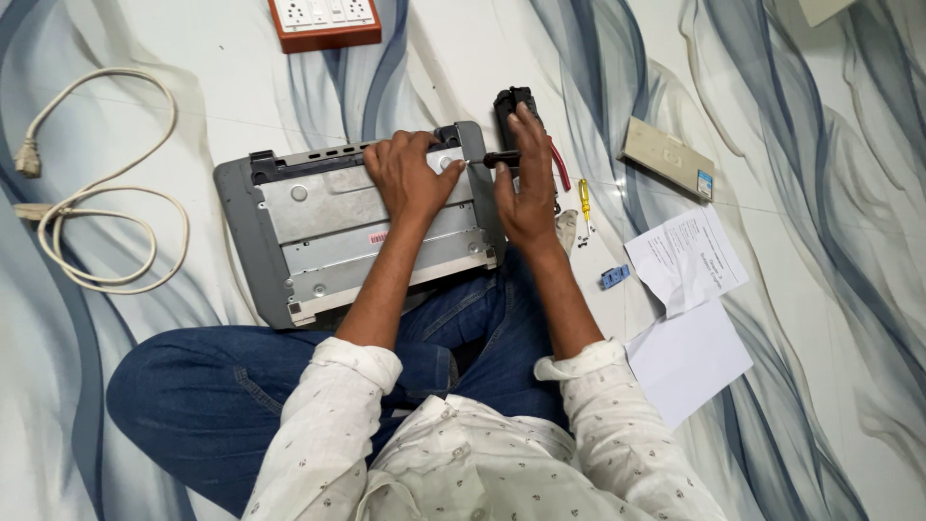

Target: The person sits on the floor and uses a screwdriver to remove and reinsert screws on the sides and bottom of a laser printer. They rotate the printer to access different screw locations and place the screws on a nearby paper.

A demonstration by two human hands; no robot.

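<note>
From the head view, a grey device with a metal underside panel lay upside down on the marbled floor, propped against the seated person's jeans; its long axis ran left to right, the right end tilted slightly away from the person. The left hand pressed flat on the panel near its far right corner — fingers spread, clasping nothing. The right hand was closed around a dark-handled screwdriver; the tool lay nearly level, its axis left to right, its tip pointing left at the panel's right end beside the left hand's fingertips. A black part with a red wire sat just behind the right hand; a small yellow screwdriver lay near on the right, then folded papers; a white cord coiled well apart on the left — an orange socket board beyond.
</note>
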